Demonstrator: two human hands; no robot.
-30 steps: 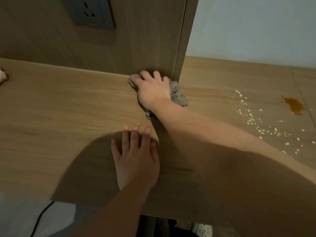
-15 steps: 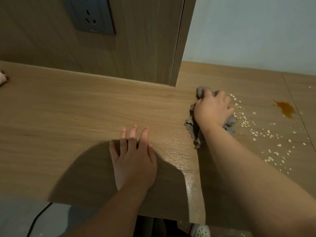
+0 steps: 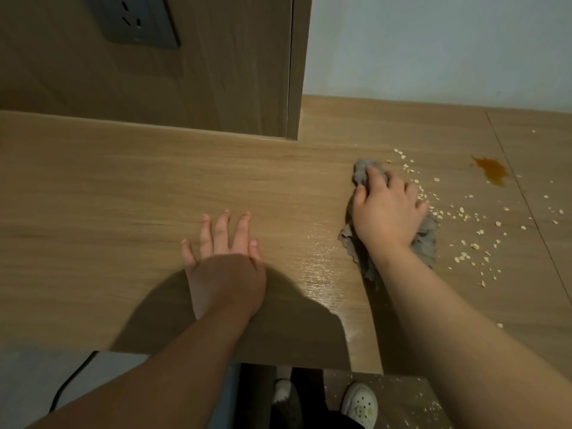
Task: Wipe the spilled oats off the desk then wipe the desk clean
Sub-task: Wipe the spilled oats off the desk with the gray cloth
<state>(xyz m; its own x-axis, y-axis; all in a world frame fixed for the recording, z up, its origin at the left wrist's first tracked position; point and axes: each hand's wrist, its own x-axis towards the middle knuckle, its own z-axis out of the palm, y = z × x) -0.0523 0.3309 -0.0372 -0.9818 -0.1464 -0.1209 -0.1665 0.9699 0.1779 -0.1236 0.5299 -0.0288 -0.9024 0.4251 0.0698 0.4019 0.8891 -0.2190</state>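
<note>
A wooden desk (image 3: 123,187) fills the view. Pale oat flakes (image 3: 464,218) lie scattered over its right part. My right hand (image 3: 387,209) presses a crumpled grey cloth (image 3: 424,243) onto the desk at the left edge of the oats, fingers curled over the cloth. A wet streak (image 3: 322,267) shines on the wood just left of the cloth. My left hand (image 3: 224,261) rests flat on the desk near the front edge, fingers spread and holding nothing.
An orange-brown liquid stain (image 3: 492,171) sits right of the oats. A wood panel with a dark wall socket (image 3: 133,20) rises behind the desk's left part. Below the front edge I see a black cable (image 3: 71,382), a white shoe (image 3: 360,404) and oats on the floor.
My right hand swept the cloth from the panel's corner to the right, up to the oats, leaving a wet streak. In the last half second it barely shifted. My left hand stayed put.
</note>
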